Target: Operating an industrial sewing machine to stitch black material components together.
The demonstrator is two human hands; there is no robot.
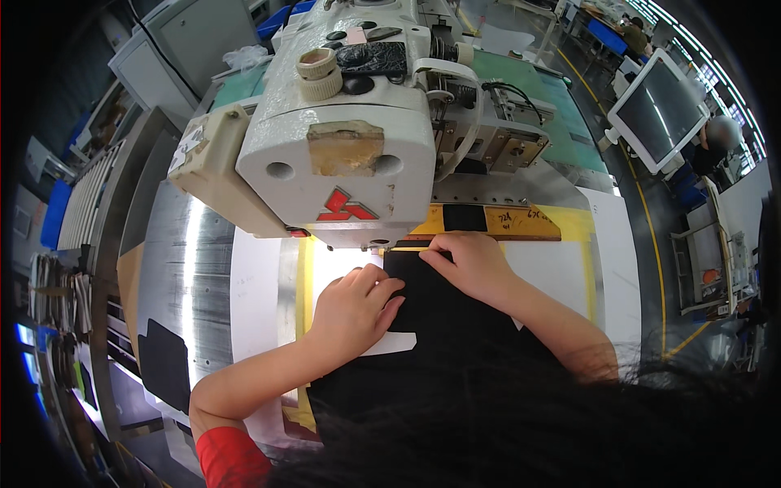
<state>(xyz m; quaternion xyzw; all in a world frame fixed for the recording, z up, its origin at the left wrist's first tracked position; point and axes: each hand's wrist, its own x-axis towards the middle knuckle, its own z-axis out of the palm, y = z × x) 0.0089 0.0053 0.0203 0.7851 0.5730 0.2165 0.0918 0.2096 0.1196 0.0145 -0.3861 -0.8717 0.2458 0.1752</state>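
Observation:
A white industrial sewing machine head [333, 138] stands over black fabric [439, 325] on a white work plate with yellow tape [587, 285]. My left hand [354, 309] rests at the fabric's left edge below the machine, fingers curled and thumb close to the index finger; what lies between them is hidden. A small white piece [389, 342] lies beneath that hand. My right hand [468, 264] pinches the fabric's upper edge, just below a yellow template [521, 221] with a black patch.
A steel surface [167, 268] with a dark pad [163, 362] is at left, beside stacked papers [57, 289]. A monitor [659, 110] hangs at upper right, near a seated person [708, 159]. Another person [634, 37] works farther back, past floor lines.

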